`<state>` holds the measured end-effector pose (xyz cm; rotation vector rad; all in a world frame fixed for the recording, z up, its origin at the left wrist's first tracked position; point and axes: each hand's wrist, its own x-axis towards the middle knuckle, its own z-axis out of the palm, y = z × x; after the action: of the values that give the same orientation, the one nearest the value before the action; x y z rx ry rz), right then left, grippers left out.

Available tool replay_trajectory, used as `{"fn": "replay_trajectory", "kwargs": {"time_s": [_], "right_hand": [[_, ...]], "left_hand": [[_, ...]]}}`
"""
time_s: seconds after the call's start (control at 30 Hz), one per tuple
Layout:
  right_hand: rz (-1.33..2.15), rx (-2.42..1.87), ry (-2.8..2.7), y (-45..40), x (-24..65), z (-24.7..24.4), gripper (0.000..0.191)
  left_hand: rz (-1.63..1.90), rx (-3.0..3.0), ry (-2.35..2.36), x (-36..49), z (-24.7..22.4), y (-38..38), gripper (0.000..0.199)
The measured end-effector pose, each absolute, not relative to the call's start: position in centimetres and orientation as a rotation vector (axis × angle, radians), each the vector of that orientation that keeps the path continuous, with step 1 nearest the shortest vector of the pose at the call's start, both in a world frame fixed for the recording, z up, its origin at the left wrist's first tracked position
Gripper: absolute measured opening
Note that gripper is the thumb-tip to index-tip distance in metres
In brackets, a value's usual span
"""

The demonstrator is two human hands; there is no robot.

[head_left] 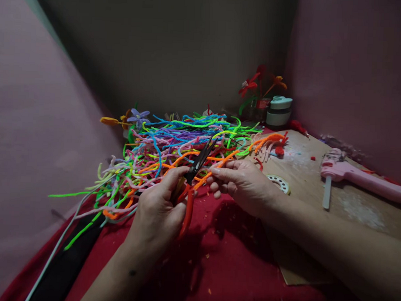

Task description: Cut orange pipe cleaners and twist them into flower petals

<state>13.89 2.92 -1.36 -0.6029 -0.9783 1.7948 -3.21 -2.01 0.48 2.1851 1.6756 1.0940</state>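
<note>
My left hand (161, 206) is wrapped round the red handles of a pair of scissors (200, 161), whose dark blades point up and to the right, slightly apart. Close on the right, my right hand (240, 182) pinches an orange pipe cleaner (224, 161) between thumb and fingers. The lower end of that pipe cleaner lies by the base of the blades. Behind both hands spreads a large heap of coloured pipe cleaners (174, 136), in blue, pink, green and orange.
A pink glue gun (360, 176) lies on a brown board (356, 222) at the right, near a white perforated ring (278, 184). Pipe-cleaner flowers (249, 85) and a pale green container (279, 111) stand behind. A white cable (57, 246) crosses the red cloth (223, 265) at the left.
</note>
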Motion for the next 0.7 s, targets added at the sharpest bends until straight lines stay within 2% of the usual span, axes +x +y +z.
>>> {"fn": "replay_trajectory", "kwargs": {"time_s": [0.33,0.53,0.7], "right_hand": [[1.729,-0.673,-0.908,2.9,13.9,-0.8,0.009],[1.537,-0.66,-1.019,3.6,14.3,-0.7,0.009],[1.426,-0.673,-1.055,3.7,14.6,-0.2,0.007]], "left_hand": [[0.972,2.472,1.742,-3.1,0.7,-2.2,0.041],[1.014,2.631,1.895,-3.8,1.0,-2.1,0.042],[0.684,2.658,1.688,-4.3,1.8,-2.3,0.038]]}}
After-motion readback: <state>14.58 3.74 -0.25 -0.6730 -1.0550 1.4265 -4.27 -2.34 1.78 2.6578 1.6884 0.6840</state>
